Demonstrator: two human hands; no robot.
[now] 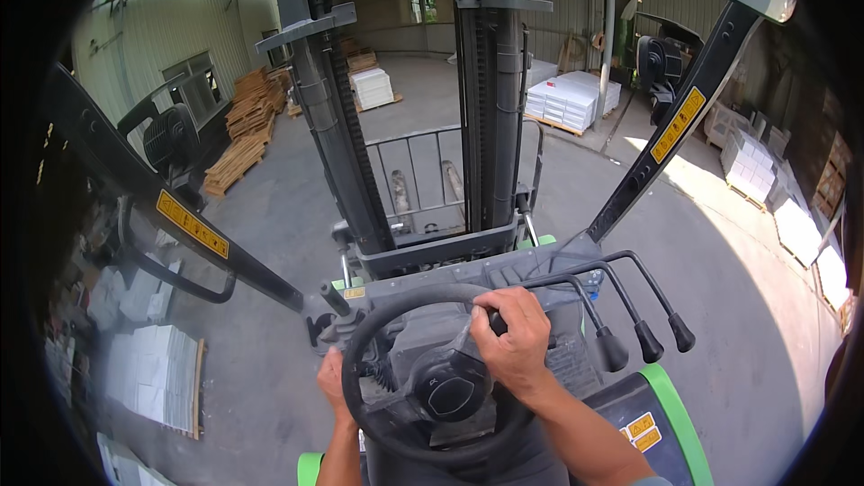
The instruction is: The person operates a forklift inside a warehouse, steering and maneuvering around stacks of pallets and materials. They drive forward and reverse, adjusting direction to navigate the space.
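Observation:
A black steering wheel point(364, 429) of a forklift is in front of me, with a round hub point(450, 393) at its centre. My right hand point(515, 339) is closed around a dark knob point(497, 322) at the wheel's upper right. Beside the left rim is my left hand point(333, 384); the rim shows uncovered next to it, and most of its fingers are hidden. A short dark lever point(335, 298) stands just beyond that hand. To the right, three bent levers with black grips, the nearest a lever grip point(612, 351), are untouched.
Ahead rises the dark mast point(490, 126), with a load backrest point(423, 171) and forks point(401, 193) beyond. Stacked wooden pallets point(247, 117) stand far left, with white stacks point(576, 97) far right. A sheet stack point(155, 373) lies at near left, more wrapped stacks point(749, 166) at right.

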